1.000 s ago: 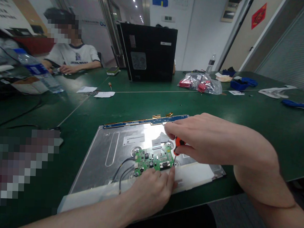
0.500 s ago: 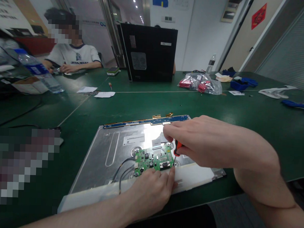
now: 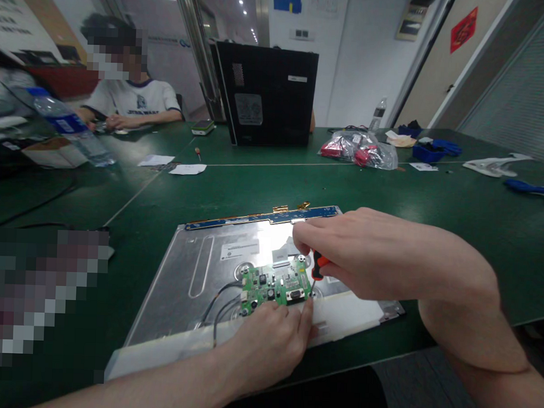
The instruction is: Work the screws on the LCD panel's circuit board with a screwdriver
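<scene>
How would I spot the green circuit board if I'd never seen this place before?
On the green table, close to the camera, lies a broad silvery metal panel. On it, just beyond the left hand, sits a small green circuit board with dark cables at its left edge. Its bright green sets it apart from the long blue strip along the panel's far edge.

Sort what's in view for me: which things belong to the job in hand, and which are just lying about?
Job in hand:
screwdriver, in the right grip
green circuit board, at the screwdriver's tip
metal panel beneath the board

Apparently just lying about:
black case
blue-capped bottle
plastic bag with red contents
paper slips
</scene>
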A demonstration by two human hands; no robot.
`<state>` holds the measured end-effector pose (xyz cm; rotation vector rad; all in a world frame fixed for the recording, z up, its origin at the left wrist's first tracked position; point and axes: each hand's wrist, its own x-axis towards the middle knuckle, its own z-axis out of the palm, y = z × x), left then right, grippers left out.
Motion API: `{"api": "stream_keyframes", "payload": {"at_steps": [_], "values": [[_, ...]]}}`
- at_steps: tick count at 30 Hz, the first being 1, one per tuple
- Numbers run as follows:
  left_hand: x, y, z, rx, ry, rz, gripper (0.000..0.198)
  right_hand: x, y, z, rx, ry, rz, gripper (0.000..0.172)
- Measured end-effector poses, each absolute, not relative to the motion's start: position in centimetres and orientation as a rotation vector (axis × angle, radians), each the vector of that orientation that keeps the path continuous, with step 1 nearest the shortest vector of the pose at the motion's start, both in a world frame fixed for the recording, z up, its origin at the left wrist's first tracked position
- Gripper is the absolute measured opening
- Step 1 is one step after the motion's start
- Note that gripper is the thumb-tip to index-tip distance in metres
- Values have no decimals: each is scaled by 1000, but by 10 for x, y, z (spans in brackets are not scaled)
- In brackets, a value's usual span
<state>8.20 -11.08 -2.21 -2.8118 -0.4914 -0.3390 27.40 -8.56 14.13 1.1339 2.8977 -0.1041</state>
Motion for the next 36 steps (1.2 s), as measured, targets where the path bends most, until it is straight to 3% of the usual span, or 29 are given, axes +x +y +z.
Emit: {"api": "stream_keyframes", "payload": {"at_steps": [6, 13, 21, 29, 36], "values": [[82, -110, -21, -2813, -480, -337, 28, 269, -79, 139, 1322, 2796, 91, 16], [82, -111, -21, -2800, -482, -352, 29, 273, -85, 143, 1131, 2883, -119, 12], [82, -110, -20, -2823, -495, -326, 29, 270, -79, 138, 1318, 2818, 121, 15], [82, -111, -20, -2829, -486, -313, 29, 273, -84, 143, 1153, 2876, -120, 11], [82, -110, -19, -2804, -470, -343, 28, 270, -79, 139, 1287, 2808, 67, 13]]}}
